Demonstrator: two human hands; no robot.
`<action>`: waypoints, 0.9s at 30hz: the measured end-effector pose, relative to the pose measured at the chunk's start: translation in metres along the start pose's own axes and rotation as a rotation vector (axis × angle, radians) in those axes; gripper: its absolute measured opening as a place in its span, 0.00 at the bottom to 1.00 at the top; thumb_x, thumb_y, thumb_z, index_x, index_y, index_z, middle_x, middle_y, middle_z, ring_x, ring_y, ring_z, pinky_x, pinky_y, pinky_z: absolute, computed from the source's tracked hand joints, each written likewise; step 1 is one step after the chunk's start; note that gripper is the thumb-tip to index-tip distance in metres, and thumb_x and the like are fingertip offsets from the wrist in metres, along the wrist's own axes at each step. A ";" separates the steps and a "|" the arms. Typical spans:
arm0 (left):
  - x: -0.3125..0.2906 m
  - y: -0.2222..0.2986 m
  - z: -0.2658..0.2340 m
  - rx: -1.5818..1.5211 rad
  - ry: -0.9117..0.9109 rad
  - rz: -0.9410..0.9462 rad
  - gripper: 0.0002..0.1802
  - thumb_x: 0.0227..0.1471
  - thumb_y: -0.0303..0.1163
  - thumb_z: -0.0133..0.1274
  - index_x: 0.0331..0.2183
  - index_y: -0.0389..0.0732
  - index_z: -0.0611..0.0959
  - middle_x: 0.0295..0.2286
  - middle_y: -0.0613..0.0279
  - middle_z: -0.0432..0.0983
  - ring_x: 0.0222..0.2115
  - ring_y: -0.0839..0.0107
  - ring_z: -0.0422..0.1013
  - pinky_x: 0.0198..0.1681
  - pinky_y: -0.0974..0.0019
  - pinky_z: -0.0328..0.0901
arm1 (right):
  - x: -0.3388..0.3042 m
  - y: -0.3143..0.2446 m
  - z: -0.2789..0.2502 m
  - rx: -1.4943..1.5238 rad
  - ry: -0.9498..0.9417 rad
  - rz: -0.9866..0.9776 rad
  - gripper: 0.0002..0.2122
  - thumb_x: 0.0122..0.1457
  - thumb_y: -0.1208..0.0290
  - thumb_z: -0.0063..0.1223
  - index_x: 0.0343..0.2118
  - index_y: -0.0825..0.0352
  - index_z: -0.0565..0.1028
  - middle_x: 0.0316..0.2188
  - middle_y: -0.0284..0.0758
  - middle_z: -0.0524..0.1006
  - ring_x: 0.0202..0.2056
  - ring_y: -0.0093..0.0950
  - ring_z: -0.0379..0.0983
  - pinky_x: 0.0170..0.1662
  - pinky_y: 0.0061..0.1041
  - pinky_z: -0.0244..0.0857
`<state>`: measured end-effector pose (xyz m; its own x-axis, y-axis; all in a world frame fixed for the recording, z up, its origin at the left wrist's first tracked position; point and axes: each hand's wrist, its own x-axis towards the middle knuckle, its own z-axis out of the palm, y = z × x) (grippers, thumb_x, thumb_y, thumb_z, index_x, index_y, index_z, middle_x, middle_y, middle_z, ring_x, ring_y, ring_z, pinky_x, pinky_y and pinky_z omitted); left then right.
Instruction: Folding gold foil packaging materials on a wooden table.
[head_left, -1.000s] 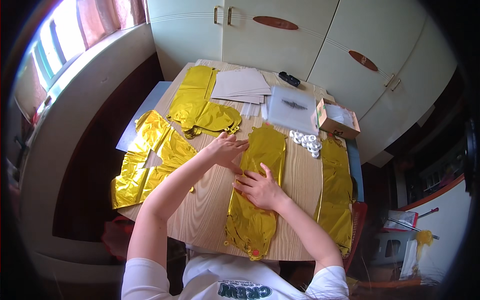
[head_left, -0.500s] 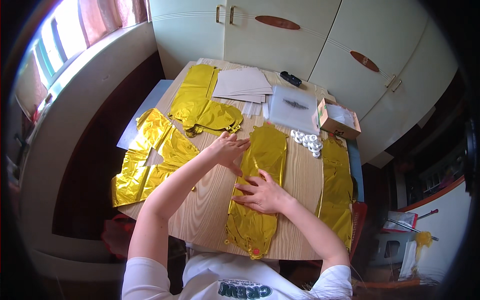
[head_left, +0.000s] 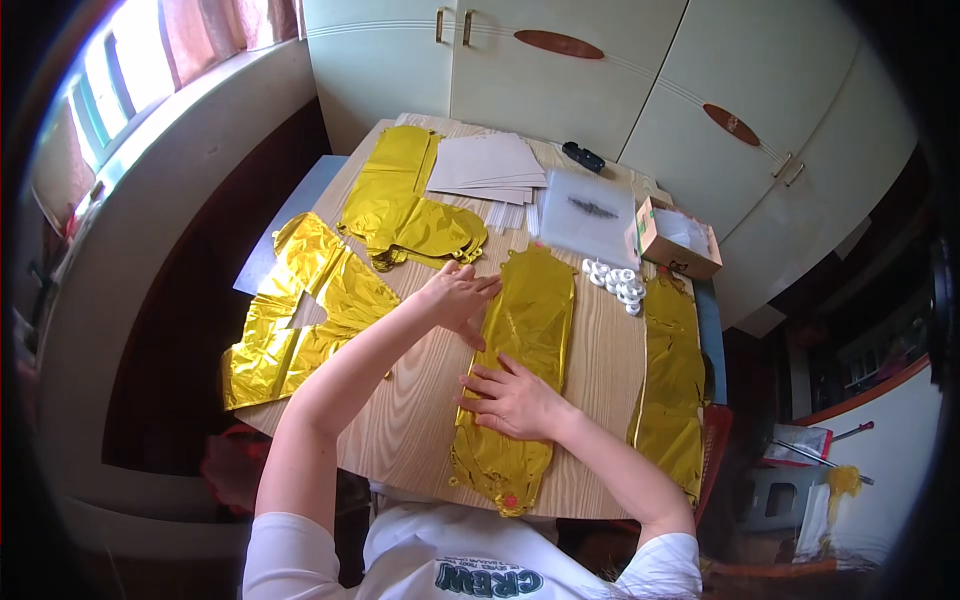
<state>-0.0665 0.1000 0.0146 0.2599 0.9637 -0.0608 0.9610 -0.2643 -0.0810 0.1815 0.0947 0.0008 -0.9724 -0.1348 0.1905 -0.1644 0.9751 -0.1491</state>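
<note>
A long gold foil balloon (head_left: 530,310), deflated and folded into a flat strip, lies on the wooden table (head_left: 405,420) in front of me. My left hand (head_left: 460,300) rests at its left edge, fingers stretched and thumb pointing toward me. Flat on the strip's lower half is my right hand (head_left: 518,398), its fingers spread to the left. Both hands press on the foil without gripping it. A small red spot shows at the strip's near end.
More flat gold foil balloons lie at the left (head_left: 300,320), far left (head_left: 400,200) and right edge (head_left: 670,370). Behind are grey-brown cards (head_left: 487,163), white sticks (head_left: 510,217), a clear plastic sleeve (head_left: 590,225), white rolls (head_left: 615,284), a black object (head_left: 582,157) and a cardboard box (head_left: 680,240).
My right hand has slid down the gold foil toward me, and the crease near its fingers looks flatter. The left hand has stayed in place.
</note>
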 end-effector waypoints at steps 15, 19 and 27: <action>-0.007 0.006 -0.006 -0.005 -0.008 0.003 0.69 0.26 0.75 0.60 0.61 0.38 0.64 0.62 0.60 0.59 0.55 0.60 0.61 0.56 0.55 0.54 | -0.013 -0.030 -0.001 0.040 -0.258 0.083 0.20 0.65 0.46 0.38 0.60 0.34 0.66 0.67 0.23 0.55 0.68 0.48 0.41 0.66 0.65 0.30; -0.027 0.018 -0.010 -0.031 0.013 -0.005 0.66 0.30 0.73 0.59 0.61 0.34 0.64 0.61 0.56 0.59 0.58 0.58 0.57 0.59 0.52 0.52 | -0.021 -0.040 -0.006 0.040 -0.291 0.046 0.21 0.66 0.46 0.35 0.60 0.35 0.65 0.67 0.23 0.55 0.69 0.47 0.41 0.66 0.63 0.29; -0.065 0.037 0.012 -0.036 0.224 -0.021 0.61 0.35 0.75 0.55 0.56 0.32 0.69 0.54 0.53 0.64 0.57 0.57 0.58 0.57 0.50 0.54 | -0.039 -0.056 -0.003 0.133 -0.224 -0.049 0.21 0.65 0.44 0.34 0.60 0.32 0.66 0.66 0.20 0.57 0.69 0.45 0.41 0.67 0.63 0.29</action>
<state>-0.0489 0.0271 0.0032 0.2501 0.9543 0.1638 0.9682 -0.2462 -0.0442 0.2287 0.0462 0.0047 -0.9727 -0.2315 -0.0162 -0.2182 0.9365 -0.2745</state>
